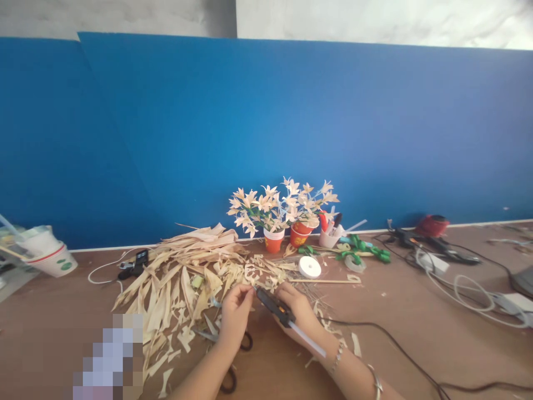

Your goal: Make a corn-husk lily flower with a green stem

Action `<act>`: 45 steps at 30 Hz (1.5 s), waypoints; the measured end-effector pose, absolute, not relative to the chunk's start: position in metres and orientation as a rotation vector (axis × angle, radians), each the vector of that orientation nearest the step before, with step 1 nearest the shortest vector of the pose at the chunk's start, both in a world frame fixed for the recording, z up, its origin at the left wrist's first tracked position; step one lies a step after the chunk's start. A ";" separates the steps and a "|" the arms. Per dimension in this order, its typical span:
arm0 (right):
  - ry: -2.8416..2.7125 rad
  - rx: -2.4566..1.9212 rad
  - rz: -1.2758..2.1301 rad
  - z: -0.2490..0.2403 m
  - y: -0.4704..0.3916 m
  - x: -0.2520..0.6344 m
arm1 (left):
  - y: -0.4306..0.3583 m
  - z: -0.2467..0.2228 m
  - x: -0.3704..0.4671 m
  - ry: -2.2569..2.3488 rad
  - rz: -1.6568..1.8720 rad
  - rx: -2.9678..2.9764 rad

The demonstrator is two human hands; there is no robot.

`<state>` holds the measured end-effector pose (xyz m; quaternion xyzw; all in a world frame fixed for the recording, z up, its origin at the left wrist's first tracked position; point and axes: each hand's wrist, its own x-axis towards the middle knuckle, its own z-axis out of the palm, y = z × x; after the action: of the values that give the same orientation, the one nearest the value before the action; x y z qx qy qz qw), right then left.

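In the head view, your right hand [300, 312] grips a black hot glue gun [272, 305], fingers closed around its body. The gun is in front of you, nozzle toward your other hand, a translucent glue stick [308, 340] jutting from its rear. Your left hand [235, 312] has thumb and fingertips pressed together just beside the nozzle; you cannot tell whether something small is pinched there. Scissors [247, 341] lie partly under your left wrist. Dried husks [183, 278] are heaped to your left. Beyond your hands, pale flowers [263, 203] stand in paper cups [273, 242] near a white tape roll [310, 267].
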<state>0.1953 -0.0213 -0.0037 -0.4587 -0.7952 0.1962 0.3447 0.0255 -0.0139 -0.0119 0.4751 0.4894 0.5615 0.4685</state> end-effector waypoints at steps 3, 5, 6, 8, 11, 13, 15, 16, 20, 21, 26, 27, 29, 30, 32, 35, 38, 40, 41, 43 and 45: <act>-2.063 -1.194 0.515 -0.004 -0.021 0.195 | -0.014 -0.014 0.025 1.195 1.362 1.152; -2.065 -1.194 0.518 -0.004 -0.021 0.195 | -0.013 -0.014 0.025 1.191 1.364 1.151; -2.066 -1.190 0.519 -0.004 -0.021 0.195 | -0.013 -0.014 0.025 1.192 1.367 1.154; -2.066 -1.180 0.519 -0.003 -0.021 0.195 | -0.013 -0.013 0.025 1.197 1.371 1.167; -2.067 -1.178 0.517 -0.003 -0.021 0.195 | -0.014 -0.011 0.025 1.205 1.374 1.185; -2.070 -1.180 0.516 -0.003 -0.021 0.195 | -0.014 -0.010 0.025 1.209 1.373 1.182; -2.072 -1.175 0.513 -0.003 -0.021 0.195 | -0.014 -0.010 0.025 1.216 1.375 1.170; -2.070 -1.173 0.511 -0.003 -0.021 0.195 | -0.014 -0.009 0.025 1.222 1.380 1.170; -2.063 -1.175 0.516 -0.002 -0.022 0.195 | -0.014 -0.008 0.025 1.238 1.406 1.194; -2.063 -1.177 0.519 -0.002 -0.022 0.195 | -0.014 -0.008 0.025 1.236 1.407 1.196; -2.065 -1.185 0.518 -0.003 -0.021 0.195 | -0.013 -0.011 0.025 1.212 1.392 1.163; -2.065 -1.180 0.515 -0.003 -0.021 0.195 | -0.013 -0.012 0.025 1.209 1.389 1.160; -2.067 -1.169 0.510 -0.003 -0.021 0.195 | -0.013 -0.013 0.025 1.206 1.386 1.157; -2.068 -1.166 0.510 -0.003 -0.021 0.195 | -0.013 -0.014 0.025 1.207 1.385 1.154; -2.067 -1.164 0.513 -0.003 -0.021 0.194 | -0.013 -0.014 0.025 1.211 1.385 1.147; -2.062 -1.164 0.514 -0.004 -0.021 0.195 | -0.013 -0.013 0.025 1.212 1.387 1.145; -2.061 -1.168 0.506 -0.004 -0.020 0.195 | -0.013 -0.013 0.025 1.213 1.397 1.147; -2.063 -1.165 0.501 -0.005 -0.020 0.196 | -0.013 -0.013 0.025 1.214 1.403 1.153; -2.065 -1.163 0.502 -0.005 -0.020 0.196 | -0.013 -0.013 0.025 1.212 1.402 1.159; -2.068 -1.167 0.509 -0.004 -0.020 0.196 | -0.013 -0.012 0.025 1.209 1.399 1.168; -2.068 -1.175 0.515 -0.004 -0.020 0.196 | -0.014 -0.012 0.025 1.214 1.398 1.168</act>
<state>0.1960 -0.0198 -0.0044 -0.4528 -0.7970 0.1987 0.3468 0.0249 -0.0136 -0.0116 0.4742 0.4929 0.5675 0.4584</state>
